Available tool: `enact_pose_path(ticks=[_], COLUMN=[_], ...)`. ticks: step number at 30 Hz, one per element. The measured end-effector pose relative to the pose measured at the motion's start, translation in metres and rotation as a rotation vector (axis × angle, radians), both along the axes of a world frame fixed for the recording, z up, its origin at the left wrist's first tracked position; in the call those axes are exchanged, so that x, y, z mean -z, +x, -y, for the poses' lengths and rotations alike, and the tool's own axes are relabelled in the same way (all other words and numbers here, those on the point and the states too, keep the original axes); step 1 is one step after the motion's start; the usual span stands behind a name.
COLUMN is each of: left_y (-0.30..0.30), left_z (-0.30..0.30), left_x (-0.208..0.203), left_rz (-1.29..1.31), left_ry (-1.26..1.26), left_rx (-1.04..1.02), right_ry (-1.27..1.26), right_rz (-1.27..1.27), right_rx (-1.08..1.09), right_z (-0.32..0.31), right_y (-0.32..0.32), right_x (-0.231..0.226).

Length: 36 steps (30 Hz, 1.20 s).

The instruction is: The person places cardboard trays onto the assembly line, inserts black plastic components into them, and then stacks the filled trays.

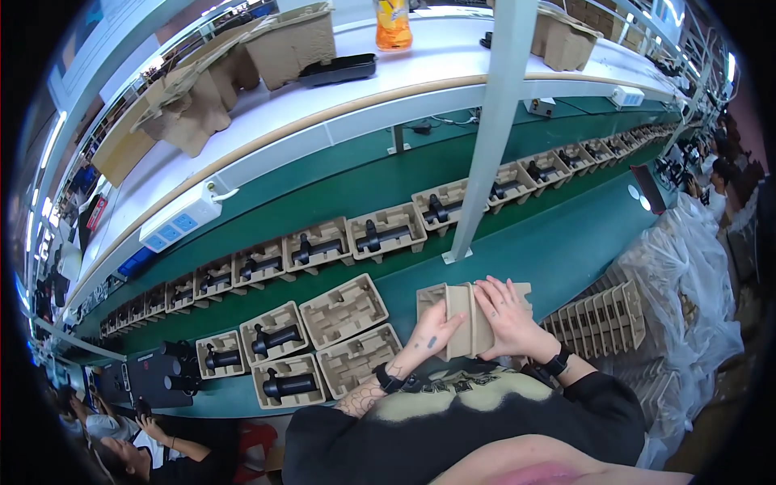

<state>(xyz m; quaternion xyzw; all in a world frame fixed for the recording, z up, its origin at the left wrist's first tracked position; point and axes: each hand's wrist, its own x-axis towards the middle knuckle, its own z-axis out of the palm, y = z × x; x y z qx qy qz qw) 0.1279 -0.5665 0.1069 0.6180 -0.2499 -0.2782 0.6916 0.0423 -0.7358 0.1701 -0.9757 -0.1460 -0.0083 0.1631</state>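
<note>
In front of my chest, a few beige moulded-pulp trays (458, 322) stand together on edge at the green workbench. My left hand (436, 330) grips their left side, with the thumb pressed against the wall. My right hand (509, 320) lies over the right side, its fingers bent across the trays. To the left sit two more pulp trays (343, 310) with bare moulded hollows. Beside them, further left, similar trays each hold a black tubular device (276, 339) with a small side knob. The undersides of the held trays are hidden.
A long row of filled trays (388, 232) runs along the bench behind a grey metal post (485, 145). Nested trays (594, 323) and clear plastic wrapping (687, 283) are at right. A raised shelf (436, 77) carries an orange bottle (393, 28). Another person (133, 453) sits lower left.
</note>
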Motion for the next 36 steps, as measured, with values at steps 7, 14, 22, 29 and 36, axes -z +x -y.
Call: enact_pose_path(ticks=[7,14,22,29,36], left_y=[0.012,0.001,0.012,-0.006,0.018], left_z=[0.006,0.032,0.036,0.068,0.063], left_x=[-0.033,-0.012,-0.012,0.001,-0.032], left_rz=[0.169,0.377,0.349,0.361,0.067], left_ry=[0.282,0.387,0.251,0.269,0.042], left_rx=[0.006,-0.096,-0.025,-0.145,-0.181], right_ry=[0.15,0.212,0.182,0.139,0.205], right_rz=[0.083,0.03,0.032,0.086,0.165], right_rx=[0.114,0.243,0.337,0.366,0.363], right_z=[0.006,0.02,0.02,0.048,0.095], right_y=[-0.008,-0.019,-0.036,-0.038,-0.05], right_x=[0.014,0.026,0.033,0.054,0.039])
